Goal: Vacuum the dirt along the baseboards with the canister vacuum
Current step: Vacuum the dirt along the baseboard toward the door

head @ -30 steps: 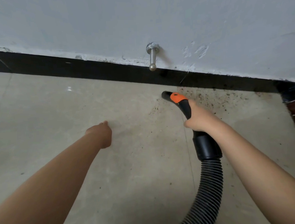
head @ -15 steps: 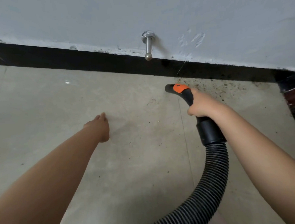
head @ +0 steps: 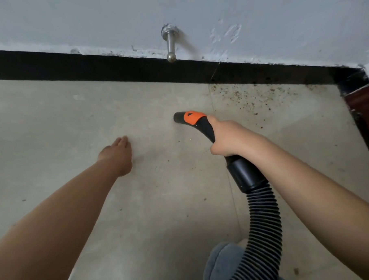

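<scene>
Head view: right hand [head: 232, 137] grips the nozzle [head: 192, 118] handle, mouth low over floor, short of the dirt [head: 241, 95] along the baseboard [head: 112, 64]. Left hand [head: 117, 155] spread, empty. Rigid, light handle; hose [head: 265, 221] flexes, likely tugs.

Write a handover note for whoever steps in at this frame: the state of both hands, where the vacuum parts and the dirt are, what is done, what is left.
Right hand grips the black vacuum handle behind its orange collar; the nozzle mouth points left, low over the floor tile, short of the baseboard.
Left hand is open, fingers straight, holding nothing, above the floor.
The ribbed hose runs back past a grey slipper.
Done: the tile left of the seam looks mostly clean, a few specks only.
Left: the dirt scattered along the baseboard to the right, toward the corner. Watch the metal door stop on the wall.
</scene>
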